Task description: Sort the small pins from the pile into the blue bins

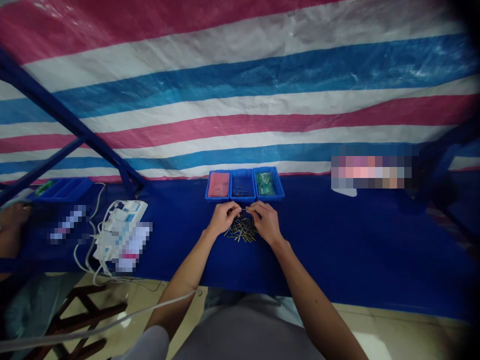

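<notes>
A loose pile of thin dark and yellowish sticks point(242, 230) lies on the blue table between my hands. My left hand point(224, 217) is closed at the pile's upper left, and my right hand point(264, 219) is closed at its upper right. A thin light-coloured stick point(243, 209) spans the gap, its ends pinched in the fingertips of both hands. Just beyond stand three joined blue bins: the left bin point(219, 184) holds pink pieces, the middle bin point(242, 185) a few dark sticks, the right bin point(266, 183) green clear packets.
White power strips point(120, 227) with cables lie on the blue table point(356, 250) at the left. Farther left are another blue tray point(67, 189) and another person's hand point(15, 215). A striped sheet point(240, 100) hangs behind. A cable crosses near my left forearm.
</notes>
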Demonstrator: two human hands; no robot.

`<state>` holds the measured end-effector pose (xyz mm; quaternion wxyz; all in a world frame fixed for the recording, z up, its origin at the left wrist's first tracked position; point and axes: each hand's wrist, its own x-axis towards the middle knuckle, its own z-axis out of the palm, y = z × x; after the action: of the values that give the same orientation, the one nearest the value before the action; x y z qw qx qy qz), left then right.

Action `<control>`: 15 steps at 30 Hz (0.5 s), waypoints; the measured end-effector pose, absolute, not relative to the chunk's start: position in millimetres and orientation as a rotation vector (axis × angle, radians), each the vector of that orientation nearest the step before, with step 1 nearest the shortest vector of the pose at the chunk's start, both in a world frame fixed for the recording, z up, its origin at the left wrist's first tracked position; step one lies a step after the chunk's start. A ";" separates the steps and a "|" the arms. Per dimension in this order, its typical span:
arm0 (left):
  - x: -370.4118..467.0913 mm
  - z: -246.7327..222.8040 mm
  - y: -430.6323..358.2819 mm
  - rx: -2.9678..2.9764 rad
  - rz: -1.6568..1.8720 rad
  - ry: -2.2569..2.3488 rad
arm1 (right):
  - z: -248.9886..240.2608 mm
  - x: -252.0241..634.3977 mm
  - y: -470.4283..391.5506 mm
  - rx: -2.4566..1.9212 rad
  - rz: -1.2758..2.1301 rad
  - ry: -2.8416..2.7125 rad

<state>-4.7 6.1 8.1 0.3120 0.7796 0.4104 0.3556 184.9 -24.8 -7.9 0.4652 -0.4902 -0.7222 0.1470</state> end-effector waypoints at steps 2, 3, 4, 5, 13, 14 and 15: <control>-5.1 8.3 5.8 2.055 0.934 1.081 | -7.6 184.6 -25.1 -1.194 0.367 -1.769; -5.3 8.5 5.7 2.052 0.933 1.076 | -7.6 184.4 -25.3 -1.191 0.373 -1.766; -5.5 8.6 5.6 2.049 0.935 1.071 | -7.5 184.3 -25.4 -1.190 0.377 -1.765; -5.7 8.7 5.5 2.046 0.935 1.066 | -7.5 184.1 -25.6 -1.192 0.380 -1.763; -6.8 9.4 5.4 2.054 0.910 1.049 | -6.6 183.0 -26.2 -1.162 0.411 -1.753; -6.8 9.6 5.6 2.055 0.914 1.050 | -6.7 182.9 -26.2 -1.159 0.419 -1.748; -6.8 9.9 5.8 2.057 0.921 1.049 | -6.9 182.9 -26.2 -1.157 0.427 -1.744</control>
<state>-6.8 5.8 9.9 0.3222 0.7833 0.3994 0.3507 182.9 -26.2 -6.9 0.4820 -0.4745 -0.7154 0.1753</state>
